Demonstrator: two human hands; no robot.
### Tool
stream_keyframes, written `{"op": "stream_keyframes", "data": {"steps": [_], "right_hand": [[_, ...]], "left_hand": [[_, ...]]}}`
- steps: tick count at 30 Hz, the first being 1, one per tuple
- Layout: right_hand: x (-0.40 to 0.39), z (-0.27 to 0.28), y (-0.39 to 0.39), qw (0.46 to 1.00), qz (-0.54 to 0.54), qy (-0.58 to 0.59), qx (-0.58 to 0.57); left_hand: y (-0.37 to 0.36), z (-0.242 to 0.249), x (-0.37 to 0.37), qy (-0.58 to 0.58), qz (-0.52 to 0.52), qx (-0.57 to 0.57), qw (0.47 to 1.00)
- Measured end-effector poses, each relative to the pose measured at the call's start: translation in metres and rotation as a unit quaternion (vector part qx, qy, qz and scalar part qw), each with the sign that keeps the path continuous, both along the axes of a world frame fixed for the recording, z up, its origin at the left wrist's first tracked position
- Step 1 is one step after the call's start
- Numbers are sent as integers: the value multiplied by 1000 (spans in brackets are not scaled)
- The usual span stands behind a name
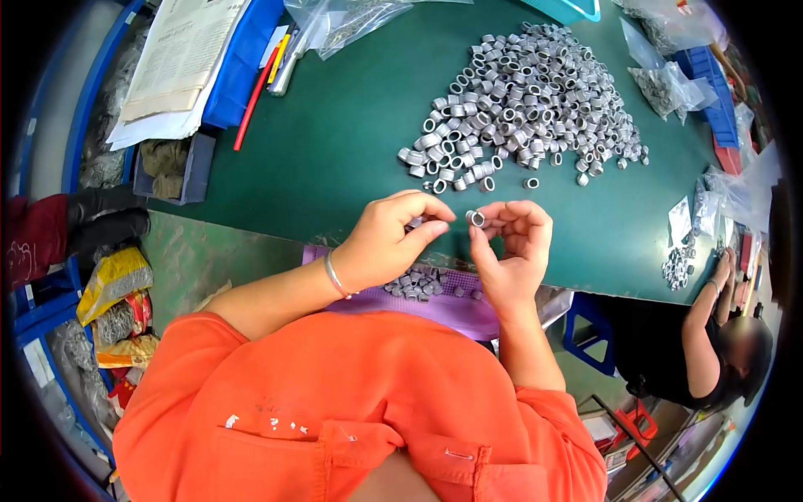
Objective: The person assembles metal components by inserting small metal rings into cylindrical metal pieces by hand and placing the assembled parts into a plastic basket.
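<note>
My right hand (pixel 514 251) pinches a small grey metal ring (pixel 476 218) between thumb and fingertips, its open end showing. Facing it from the left, my left hand (pixel 389 238) has its fingers curled, thumb close to the forefinger; a bit of grey metal shows in the gap, most likely another ring, partly hidden by the fingers. Beyond both hands spreads a large heap of similar metal rings (pixel 535 100) on the green table (pixel 335 142). Below my hands, a purple basket (pixel 456 314) at the table's edge holds more grey rings (pixel 416 284).
Papers (pixel 180 63) lie over a blue tray (pixel 242 63) at the back left, with a red pen (pixel 257 99) beside it. A grey bin (pixel 188 171) stands at the left edge. To the right, a co-worker (pixel 677 343) handles small parts (pixel 678 266) near plastic bags (pixel 740 197).
</note>
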State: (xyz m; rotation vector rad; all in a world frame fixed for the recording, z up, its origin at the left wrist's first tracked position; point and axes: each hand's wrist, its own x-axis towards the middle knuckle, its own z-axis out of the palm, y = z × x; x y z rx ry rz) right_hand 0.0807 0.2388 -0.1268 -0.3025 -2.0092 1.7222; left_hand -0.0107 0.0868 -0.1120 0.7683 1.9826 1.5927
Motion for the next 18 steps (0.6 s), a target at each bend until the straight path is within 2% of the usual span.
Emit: {"op": "stream_keyframes", "data": {"steps": [2,4,6,8,9,11,14,16,18], "right_hand": [[2,-4,-7,999,7,37,-13],[5,-8,-10,999,9,48,-5],[7,-9,-13,994,40,83,51],[9,-5,-15,997,19,74,12],[10,-4,-11,999,19,20,-41],[10,5,-10,984,23,-70,-160],[14,3,-9,974,76,-107,-187],[14,-1,-14,989,60,-69,-112],[12,5,-9,995,92,9,45]], "left_hand": [[1,2,0,-42,-13,-18,999],[3,-1,2,-219,-6,27,975],[2,-2,2,-214,-15,16,977],[0,0,3,-2,-22,0,1000],[0,-2,2,-2,-25,-1,1000],[0,-7,3,128,-2,43,991],[1,-2,6,127,-6,52,991],[0,0,6,149,-19,66,986],[-3,1,6,172,-31,81,981]]}}
